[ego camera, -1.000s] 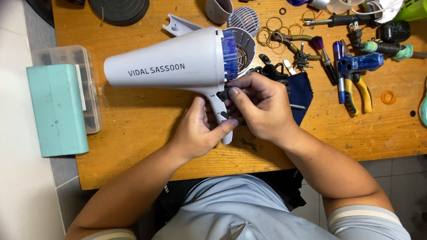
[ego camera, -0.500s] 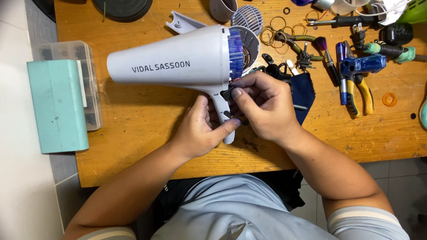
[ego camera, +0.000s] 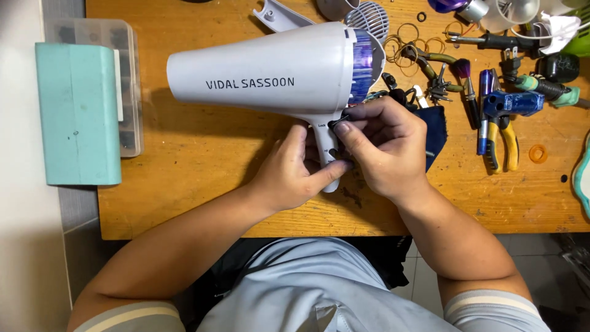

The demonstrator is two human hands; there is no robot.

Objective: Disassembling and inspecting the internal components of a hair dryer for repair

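A white hair dryer [ego camera: 270,71] lies on its side on the wooden table [ego camera: 184,184], nozzle to the left, blue rear grille to the right. My left hand [ego camera: 292,172] wraps around its short handle from below. My right hand [ego camera: 381,144] rests on the handle's right side, with a small black part [ego camera: 340,121] pinched between thumb and forefinger against the handle's top. Part of the handle is hidden under my fingers.
A mint-green box [ego camera: 77,114] and a clear compartment case [ego camera: 120,61] sit at the left edge. Pliers [ego camera: 501,132], a brush, rubber bands, a round white grille [ego camera: 367,18] and several other tools crowd the back right. A dark blue cloth [ego camera: 435,132] lies under my right hand.
The hair dryer sits a little further right and lower in view. My hands have stayed on the handle, the right fingers shifting slightly at its top.
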